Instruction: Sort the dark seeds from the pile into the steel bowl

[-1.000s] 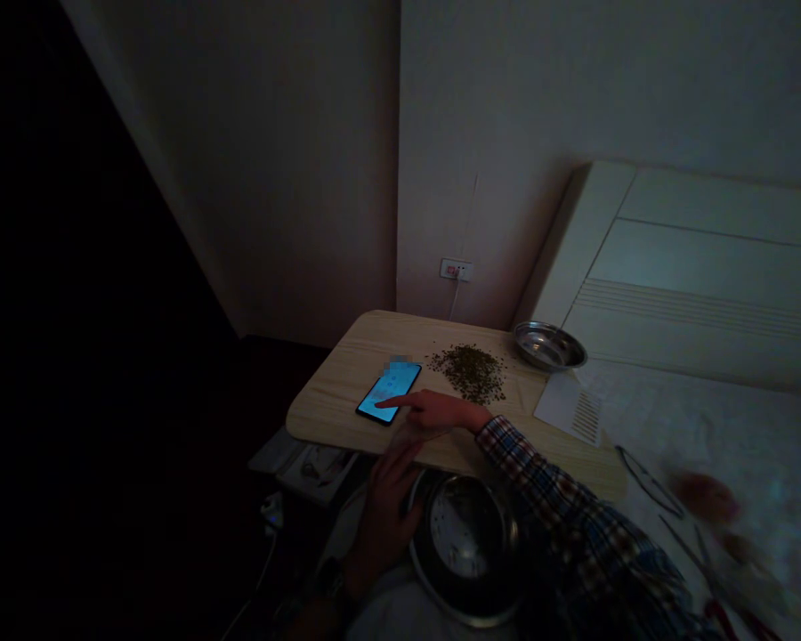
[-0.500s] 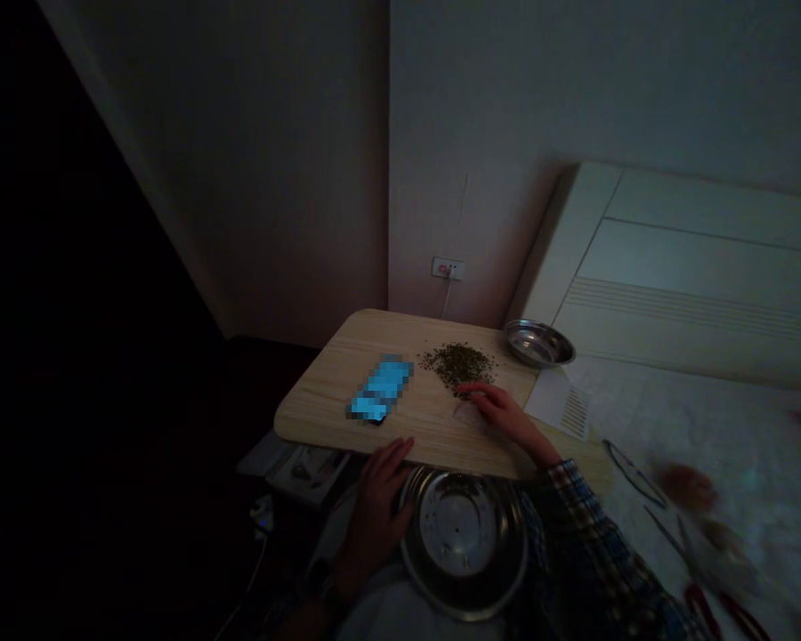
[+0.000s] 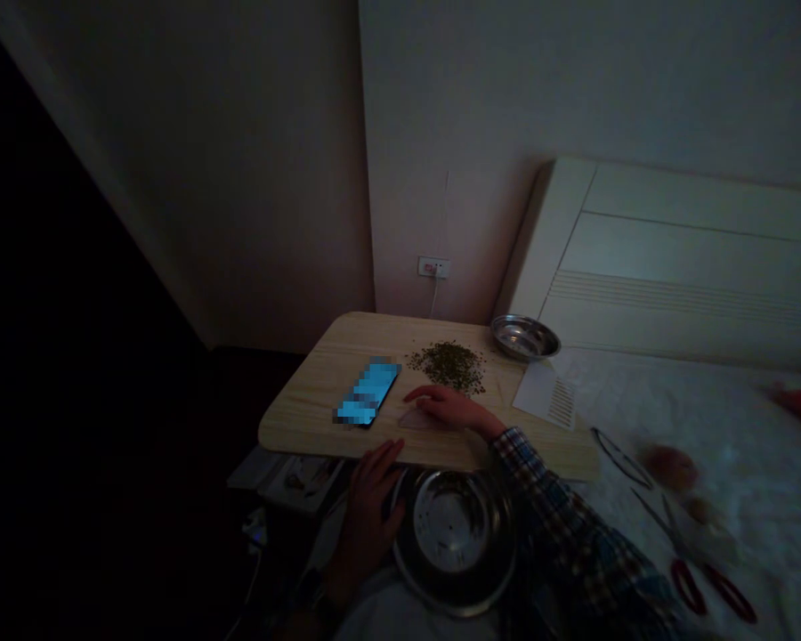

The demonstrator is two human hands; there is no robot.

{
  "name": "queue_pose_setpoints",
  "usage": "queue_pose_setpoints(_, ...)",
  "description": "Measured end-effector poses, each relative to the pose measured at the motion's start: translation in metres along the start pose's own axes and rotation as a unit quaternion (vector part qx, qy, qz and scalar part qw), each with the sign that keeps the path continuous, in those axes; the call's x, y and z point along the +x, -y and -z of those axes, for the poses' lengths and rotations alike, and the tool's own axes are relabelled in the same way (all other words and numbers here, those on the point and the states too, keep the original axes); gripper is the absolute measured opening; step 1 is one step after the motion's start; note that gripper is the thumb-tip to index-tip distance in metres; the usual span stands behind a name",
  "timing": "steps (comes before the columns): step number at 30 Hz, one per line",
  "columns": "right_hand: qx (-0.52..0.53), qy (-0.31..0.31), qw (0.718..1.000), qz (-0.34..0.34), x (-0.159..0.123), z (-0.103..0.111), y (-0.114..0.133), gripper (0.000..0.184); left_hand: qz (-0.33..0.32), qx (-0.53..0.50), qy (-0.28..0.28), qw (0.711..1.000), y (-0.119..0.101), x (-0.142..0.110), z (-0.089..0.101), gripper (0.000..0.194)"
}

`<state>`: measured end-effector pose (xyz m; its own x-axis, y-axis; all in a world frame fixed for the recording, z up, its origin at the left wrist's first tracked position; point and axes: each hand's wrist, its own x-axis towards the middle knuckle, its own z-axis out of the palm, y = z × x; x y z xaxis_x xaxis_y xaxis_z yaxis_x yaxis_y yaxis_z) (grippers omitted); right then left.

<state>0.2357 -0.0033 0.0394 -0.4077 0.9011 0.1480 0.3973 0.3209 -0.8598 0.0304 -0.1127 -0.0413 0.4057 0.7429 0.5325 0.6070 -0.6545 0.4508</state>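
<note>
My right hand (image 3: 446,408) hovers over or rests on the wooden tabletop (image 3: 307,392), index finger stretched forward and the other fingers loosely bent. A pale, see-through shape (image 3: 417,418) lies beneath it; I cannot make out what it is. Just beyond the fingers spreads a pile of small greenish-brown seed-like bits (image 3: 450,363). My left hand (image 3: 374,494) lies with fingers extended at the table's near edge, its thumb by the rim of a steel bowl (image 3: 464,601) on my lap. Neither hand visibly grips anything. A lit phone (image 3: 367,392) lies left of the pile, its screen blurred out.
A second steel bowl (image 3: 524,336) stands at the table's far right corner, beside a white slotted sheet (image 3: 547,396). On the bed at right lie glasses (image 3: 620,456), a blurred reddish round thing (image 3: 668,467) and red-handled scissors (image 3: 691,570). A wall socket (image 3: 433,267) holds a plugged-in cable.
My right hand has moved left and slightly toward me, away from the pile's edge, and the pale shape has shifted with it. My left hand stays put. The view has turned slightly right.
</note>
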Motion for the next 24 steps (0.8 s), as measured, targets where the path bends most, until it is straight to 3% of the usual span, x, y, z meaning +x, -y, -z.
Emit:
queue_pose_setpoints(6,0.017,0.017,1.0,-0.017,0.034,-0.023,0.002,0.021,-0.001,0.003,0.0,1.0,-0.001,-0.001,0.001,0.029)
queue_pose_setpoints(9,0.039,0.018,0.999,-0.028,0.027,-0.022,0.001,0.023,0.001,0.005,-0.002,1.0,-0.002,-0.001,0.001,0.028)
queue_pose_setpoints(12,0.07,0.007,0.996,-0.045,0.009,-0.005,-0.005,0.029,0.0,0.006,-0.002,1.0,-0.001,-0.002,0.0,0.031)
queue_pose_setpoints(15,0.102,-0.049,0.992,-0.061,-0.014,0.023,-0.018,0.037,0.003,0.007,0.0,1.0,0.0,-0.001,-0.001,0.031)
queue_pose_setpoints(19,0.132,-0.169,0.974,-0.068,-0.048,0.054,-0.037,0.035,0.004,0.012,-0.002,1.0,-0.001,-0.001,0.0,0.028)
queue_pose_setpoints(24,0.146,-0.265,0.95,-0.082,-0.077,0.058,-0.053,0.033,0.0,0.018,-0.001,1.0,-0.001,-0.001,0.0,0.031)
